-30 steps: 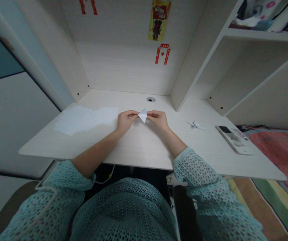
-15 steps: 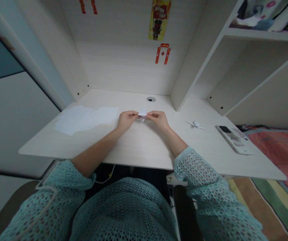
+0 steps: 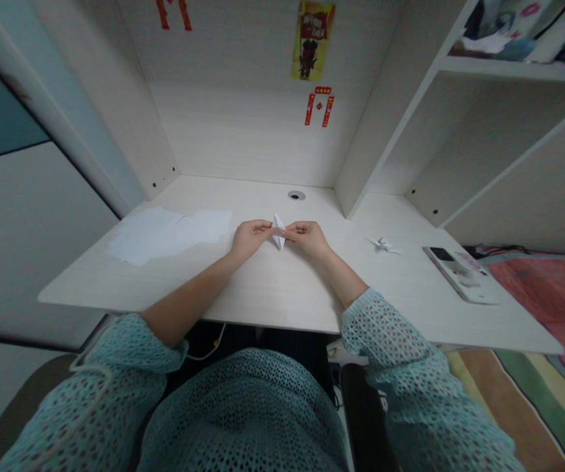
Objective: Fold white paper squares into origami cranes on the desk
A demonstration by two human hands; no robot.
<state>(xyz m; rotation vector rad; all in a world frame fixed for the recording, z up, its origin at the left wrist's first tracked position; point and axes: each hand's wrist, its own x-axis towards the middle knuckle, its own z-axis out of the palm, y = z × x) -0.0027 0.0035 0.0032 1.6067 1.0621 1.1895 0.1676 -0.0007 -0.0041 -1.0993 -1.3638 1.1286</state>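
A small piece of folded white paper, narrow and pointed at both ends, is pinched between my two hands just above the desk. My left hand grips its left side with thumb and fingers. From the right, my right hand pinches it the same way, and the fingertips of both hands nearly meet over its middle. Off to the right, a folded paper crane lies on the desk. Loose white paper sheets spread out left of my left hand.
The pale desk has a round cable hole near its back panel. A white phone lies at the right. An upright divider rises behind the crane, and a shelf with items is at upper right.
The folded paper has turned and flattened, so its long points now run away from and toward me. My fingertips have moved closer together over its middle.
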